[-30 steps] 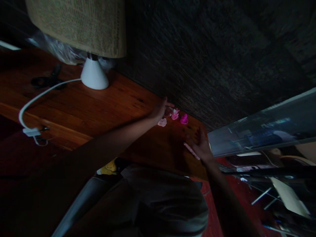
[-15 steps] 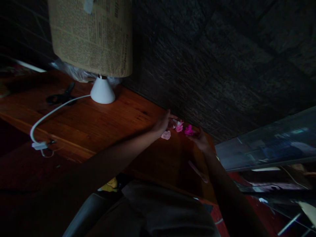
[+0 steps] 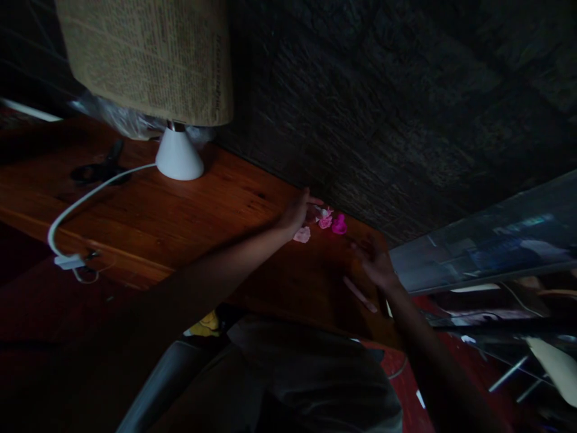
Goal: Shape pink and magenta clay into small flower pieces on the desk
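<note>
My left hand (image 3: pixel 297 215) rests low over the wooden table (image 3: pixel 216 219), one finger stretched out and the others close against a pink-and-white artificial flower (image 3: pixel 324 221). In the dim light I cannot tell whether those fingertips press on it. Right beside that flower is a magenta flower (image 3: pixel 339 224), free of both hands. A pale pink flower (image 3: pixel 302 235) lies just under my left wrist. My right hand (image 3: pixel 377 266) hovers at the table's right end, open, fingers apart and with nothing in them. Below it lies a thin pinkish strip (image 3: pixel 359 294).
A lamp with a white base (image 3: pixel 180 157) and newsprint shade (image 3: pixel 148 57) stands at the left, its white cable (image 3: pixel 85 195) hanging over the front edge. Black scissors (image 3: pixel 103 171) lie beside it. A dark stone wall (image 3: pixel 360 120) runs behind; a glassy panel (image 3: pixel 487 240) stands right.
My right hand has let go of the magenta flower and drawn back toward the right and nearer me. The left hand keeps its place by the pink flowers. The view has shifted slightly.
</note>
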The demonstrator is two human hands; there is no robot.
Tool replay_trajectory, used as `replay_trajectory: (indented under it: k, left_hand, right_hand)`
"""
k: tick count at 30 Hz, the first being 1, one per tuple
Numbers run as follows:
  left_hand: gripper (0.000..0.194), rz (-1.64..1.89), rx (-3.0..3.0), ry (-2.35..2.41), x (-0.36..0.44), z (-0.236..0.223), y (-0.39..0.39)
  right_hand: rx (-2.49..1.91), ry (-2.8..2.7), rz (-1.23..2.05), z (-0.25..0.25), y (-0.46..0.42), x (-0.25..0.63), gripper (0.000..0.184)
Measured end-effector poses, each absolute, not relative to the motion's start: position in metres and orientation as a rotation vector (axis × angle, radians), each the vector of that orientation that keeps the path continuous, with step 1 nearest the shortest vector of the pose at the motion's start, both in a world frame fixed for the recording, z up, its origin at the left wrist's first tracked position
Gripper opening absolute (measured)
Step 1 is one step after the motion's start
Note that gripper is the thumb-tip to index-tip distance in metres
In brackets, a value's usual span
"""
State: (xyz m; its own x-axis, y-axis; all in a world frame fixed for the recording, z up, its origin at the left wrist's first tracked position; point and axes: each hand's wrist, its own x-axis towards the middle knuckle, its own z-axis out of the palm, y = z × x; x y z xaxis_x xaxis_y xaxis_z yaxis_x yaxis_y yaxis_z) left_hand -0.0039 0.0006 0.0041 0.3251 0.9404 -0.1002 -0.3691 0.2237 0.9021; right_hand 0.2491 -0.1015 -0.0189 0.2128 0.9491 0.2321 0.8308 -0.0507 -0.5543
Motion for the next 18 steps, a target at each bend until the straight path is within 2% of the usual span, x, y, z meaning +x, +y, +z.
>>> replay_trajectory:
  k: [2, 8, 13, 18]
  left_hand:
    - [0.068, 1.036, 0.926, 0.770, -0.003, 0.005, -0.001]
    - [0.068, 1.020, 0.945, 0.778, -0.004, 0.005, -0.002]
    - [0.070, 1.032, 0.956, 0.802, -0.004, 0.005, -0.001]
    - [0.069, 1.037, 0.930, 0.806, -0.005, 0.006, -0.003]
  right_hand:
    - [-1.979, -1.829, 0.083, -0.031, -0.134, 0.242, 0.060]
    - [-1.902, -2.071, -0.102, -0.069, -0.199, 0.203, 0.057]
    - [-1.824, -2.200, -0.204, -0.065, -0.219, 0.191, 0.066]
    - [-1.867, -2.165, -0.269, -0.052, -0.200, 0.201, 0.065]
